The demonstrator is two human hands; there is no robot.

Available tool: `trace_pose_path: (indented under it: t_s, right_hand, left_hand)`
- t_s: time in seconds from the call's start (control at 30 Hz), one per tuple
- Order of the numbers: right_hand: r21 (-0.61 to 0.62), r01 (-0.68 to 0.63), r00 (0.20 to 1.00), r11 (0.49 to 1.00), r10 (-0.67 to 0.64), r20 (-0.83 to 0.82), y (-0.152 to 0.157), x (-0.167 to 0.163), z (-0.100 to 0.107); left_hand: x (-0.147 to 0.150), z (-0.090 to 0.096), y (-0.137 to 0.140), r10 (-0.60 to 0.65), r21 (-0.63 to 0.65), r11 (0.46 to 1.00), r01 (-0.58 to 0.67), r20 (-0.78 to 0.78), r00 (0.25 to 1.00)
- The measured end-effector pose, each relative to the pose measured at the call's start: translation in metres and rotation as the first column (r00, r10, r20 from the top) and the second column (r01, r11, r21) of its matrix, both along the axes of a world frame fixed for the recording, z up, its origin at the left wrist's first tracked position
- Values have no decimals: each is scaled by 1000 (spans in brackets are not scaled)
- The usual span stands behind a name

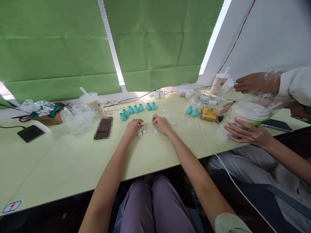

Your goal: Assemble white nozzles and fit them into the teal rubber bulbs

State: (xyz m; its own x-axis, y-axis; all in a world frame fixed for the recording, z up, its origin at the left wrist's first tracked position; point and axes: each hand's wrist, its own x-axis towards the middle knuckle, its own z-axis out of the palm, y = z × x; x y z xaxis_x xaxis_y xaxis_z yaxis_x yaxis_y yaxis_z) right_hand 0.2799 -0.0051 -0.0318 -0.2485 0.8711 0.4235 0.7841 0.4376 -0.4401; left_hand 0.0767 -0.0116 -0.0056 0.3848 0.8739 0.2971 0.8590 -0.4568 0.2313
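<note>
Pale green table (80,161), turquoise pots (136,109), white pieces (144,132)

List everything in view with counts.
Bulb-shaped pieces: nine, turquoise, beyond the hands
Small pieces: several, white, near both hands
Smaller cups: two, pale, left, right
Large cup: one, white, right
Packet: one, yellow, right
Flat devices: at least two, dark, left, right
Plastic bags: several, clear, left, right
Box: one, brown, left
Blurred rectangle: one, brown, left
Cables: several, mostly white, back
Blinds: two, green, behind
Table: one, pale, beneath
Co-workers' hands: three, one white-sleeved, right
Left hand: one, bare, centre
Right hand: one, bare, centre
</note>
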Motion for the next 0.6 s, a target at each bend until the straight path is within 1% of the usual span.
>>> trace_pose_path:
  t_s: [0.3, 0.43, 0.5, 0.6]
  right_hand:
    - [-85, -6, 984, 996, -9, -180, 0, 0, 5]
    - [-116, -42, 963, 992, 9, -271, 2, 0, 4]
    - [-111, -53, 962, 992, 21, -273, 4, 1, 2]
    - [-77, -26, 978, 997, 10, -210, 6, 3, -1]
  left_hand:
    - [0, 0, -1, -14, -10, 1000, 15, 78, 997]
    - [0, -1, -1, 5, -30, 1000, -2, 114, 993]
    - [0, -2, -1, 14, -40, 999, -9, 132, 991]
    - [0, -3, 0, 25, -50, 999, -18, 144, 989]
